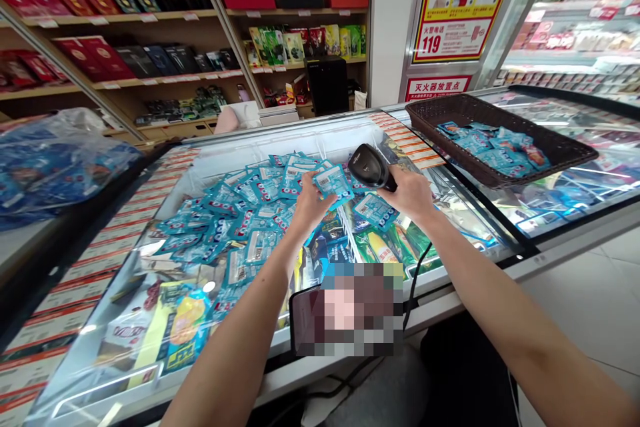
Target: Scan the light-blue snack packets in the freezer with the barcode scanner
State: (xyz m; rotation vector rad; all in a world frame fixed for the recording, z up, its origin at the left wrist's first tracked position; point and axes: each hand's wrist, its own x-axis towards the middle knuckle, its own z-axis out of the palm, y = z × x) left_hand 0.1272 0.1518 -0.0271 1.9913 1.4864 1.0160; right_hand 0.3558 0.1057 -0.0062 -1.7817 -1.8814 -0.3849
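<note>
My left hand (313, 202) pinches a small blue packet (334, 184) by its left side, with its printed barcode facing up. Just to the right, my right hand (411, 192) is wrapped round the grip of a black barcode scanner (369, 167), whose head points left over the packet. Under both hands lies a broad heap of similar blue packets (260, 187) on the freezer's glass and goods. Another blue packet (375, 211) rests below the scanner. A black cable (419, 267) hangs beneath my right forearm.
A brown woven basket (505, 170) holding several blue packets stands at the right on the freezer. To the left sits a clear plastic bag (60, 167) of blue packets. A phone (306, 323) leans at the front edge, partly blurred. Shelves (165, 77) of boxed goods rise behind.
</note>
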